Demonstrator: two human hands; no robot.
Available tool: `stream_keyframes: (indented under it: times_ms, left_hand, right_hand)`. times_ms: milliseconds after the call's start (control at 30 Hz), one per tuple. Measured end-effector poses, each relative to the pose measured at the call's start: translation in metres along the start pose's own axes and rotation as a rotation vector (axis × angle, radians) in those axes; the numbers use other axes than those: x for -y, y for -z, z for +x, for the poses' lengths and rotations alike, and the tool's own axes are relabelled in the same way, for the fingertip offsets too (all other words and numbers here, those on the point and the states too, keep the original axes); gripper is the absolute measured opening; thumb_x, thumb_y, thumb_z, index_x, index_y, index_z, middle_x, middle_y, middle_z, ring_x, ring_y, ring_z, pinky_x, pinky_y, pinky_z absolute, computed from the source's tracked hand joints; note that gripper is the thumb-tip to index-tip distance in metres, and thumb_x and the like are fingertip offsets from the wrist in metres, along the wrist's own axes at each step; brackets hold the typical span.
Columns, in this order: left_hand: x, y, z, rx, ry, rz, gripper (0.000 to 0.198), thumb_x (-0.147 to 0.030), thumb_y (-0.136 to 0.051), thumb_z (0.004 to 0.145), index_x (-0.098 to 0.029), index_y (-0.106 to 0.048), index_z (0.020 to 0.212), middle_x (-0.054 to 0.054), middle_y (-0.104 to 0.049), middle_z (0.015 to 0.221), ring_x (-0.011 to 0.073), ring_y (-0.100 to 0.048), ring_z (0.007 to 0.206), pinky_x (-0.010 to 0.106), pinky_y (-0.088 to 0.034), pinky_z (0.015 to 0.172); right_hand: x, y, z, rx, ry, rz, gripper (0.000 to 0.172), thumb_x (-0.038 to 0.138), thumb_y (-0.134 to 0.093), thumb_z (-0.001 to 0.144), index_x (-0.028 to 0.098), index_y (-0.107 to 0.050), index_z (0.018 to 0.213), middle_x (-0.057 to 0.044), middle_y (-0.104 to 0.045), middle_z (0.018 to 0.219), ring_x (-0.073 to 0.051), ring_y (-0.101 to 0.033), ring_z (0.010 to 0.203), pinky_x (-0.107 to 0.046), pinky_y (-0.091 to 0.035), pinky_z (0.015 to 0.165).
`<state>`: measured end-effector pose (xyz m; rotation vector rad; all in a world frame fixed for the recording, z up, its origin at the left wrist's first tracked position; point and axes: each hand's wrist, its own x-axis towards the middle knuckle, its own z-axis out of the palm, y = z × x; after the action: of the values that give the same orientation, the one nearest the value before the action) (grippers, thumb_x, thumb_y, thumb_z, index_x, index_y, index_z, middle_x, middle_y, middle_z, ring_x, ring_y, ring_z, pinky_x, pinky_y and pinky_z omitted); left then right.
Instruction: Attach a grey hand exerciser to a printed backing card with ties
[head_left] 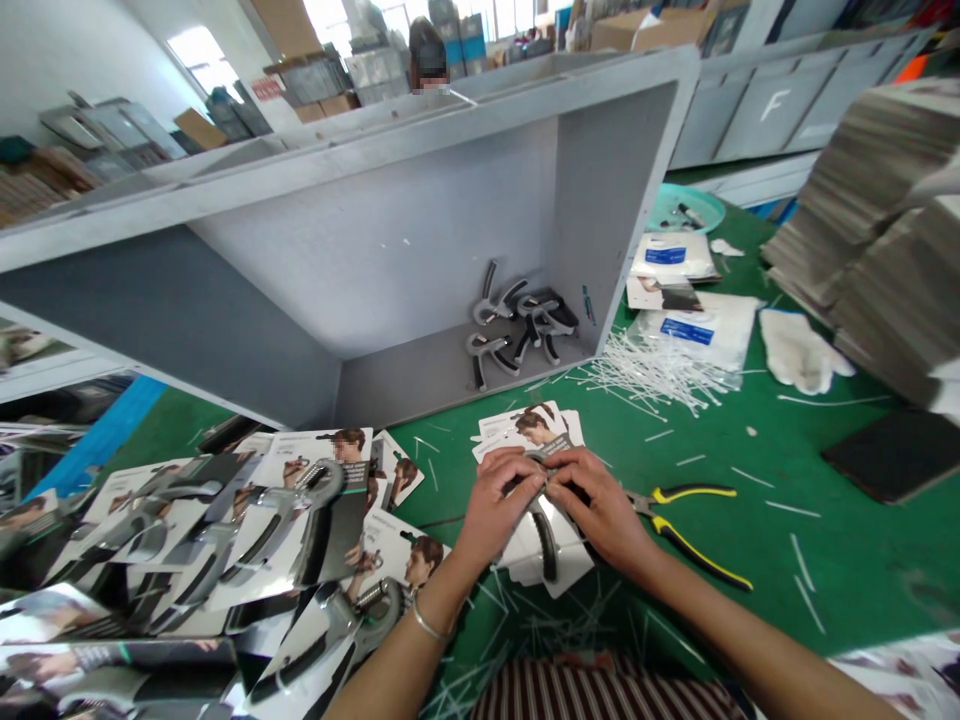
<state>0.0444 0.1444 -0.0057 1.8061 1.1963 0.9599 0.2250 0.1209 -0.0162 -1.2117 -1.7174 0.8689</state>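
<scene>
My left hand [496,500] and my right hand [602,508] meet above the green table, fingers pinched together around the top of a grey-and-black hand grip exerciser [547,543]. The exerciser lies against a white printed card [574,572]. Whether a thin cable tie is between my fingertips is hidden. Just right of my right hand lie yellow-and-black pliers [694,492], partly covered by it. Several more printed cards [517,428] lie just beyond my hands. To the left is a pile of exercisers mounted on cards [300,520].
A large grey crate [360,160] lies on its side ahead, with several loose exercisers [517,320] inside. White cable ties [660,370] are heaped to the right, near a white glove [804,350], a dark phone-like slab [896,455] and stacked cardboard [892,220]. Tie offcuts litter the table.
</scene>
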Motion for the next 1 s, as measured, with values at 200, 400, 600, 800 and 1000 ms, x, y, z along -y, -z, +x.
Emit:
stream_keyframes:
  times_ms: [200, 400, 600, 800, 1000]
  left_hand:
    - [-0.0007, -0.0017, -0.0009, -0.018, -0.004, 0.040, 0.008, -0.030, -0.064, 0.089, -0.025, -0.070, 0.090, 0.002, -0.072, 0.097, 0.0224, -0.055, 0.115, 0.042, -0.036, 0.105]
    - [0.0002, 0.0000, -0.0007, -0.010, 0.009, 0.007, 0.008, -0.030, -0.064, 0.089, -0.025, -0.069, 0.089, 0.003, -0.071, 0.101, 0.0225, -0.055, 0.116, 0.041, -0.038, 0.105]
    - [0.0004, -0.0037, -0.0017, -0.025, 0.017, 0.031, 0.007, -0.029, -0.064, 0.089, -0.024, -0.069, 0.087, 0.002, -0.070, 0.097, 0.0221, -0.055, 0.114, 0.040, -0.036, 0.105]
    - [-0.0022, -0.0072, -0.0020, -0.047, 0.020, 0.072, 0.009, -0.030, -0.062, 0.090, -0.024, -0.068, 0.088, 0.002, -0.070, 0.099, 0.0220, -0.054, 0.114, 0.040, -0.035, 0.103]
    - [-0.0030, -0.0018, 0.0001, -0.008, 0.021, 0.007, 0.009, -0.029, -0.065, 0.088, -0.024, -0.071, 0.087, 0.003, -0.070, 0.098, 0.0221, -0.056, 0.113, 0.039, -0.036, 0.104]
  right_hand:
    - [0.0003, -0.0013, 0.0007, -0.011, -0.003, -0.006, 0.013, 0.027, -0.056, 0.095, 0.024, -0.065, 0.086, -0.006, -0.062, 0.109, -0.021, -0.056, 0.107, -0.040, -0.043, 0.096]
    - [0.0036, -0.0006, 0.0018, 0.013, -0.005, -0.026, 0.013, 0.027, -0.057, 0.095, 0.023, -0.064, 0.086, -0.006, -0.060, 0.109, -0.020, -0.056, 0.107, -0.038, -0.043, 0.096]
    - [0.0042, -0.0012, 0.0014, 0.000, 0.011, -0.034, 0.011, 0.025, -0.057, 0.095, 0.023, -0.064, 0.086, -0.005, -0.060, 0.109, -0.019, -0.056, 0.107, -0.037, -0.042, 0.096]
    - [0.0027, -0.0026, 0.0011, -0.015, 0.009, -0.016, 0.013, 0.027, -0.056, 0.096, 0.022, -0.062, 0.085, -0.004, -0.061, 0.107, -0.019, -0.056, 0.105, -0.037, -0.043, 0.095]
    - [0.0013, -0.0026, 0.0000, -0.018, 0.023, -0.025, 0.012, 0.026, -0.057, 0.095, 0.023, -0.063, 0.086, -0.004, -0.060, 0.109, -0.020, -0.056, 0.106, -0.038, -0.043, 0.096]
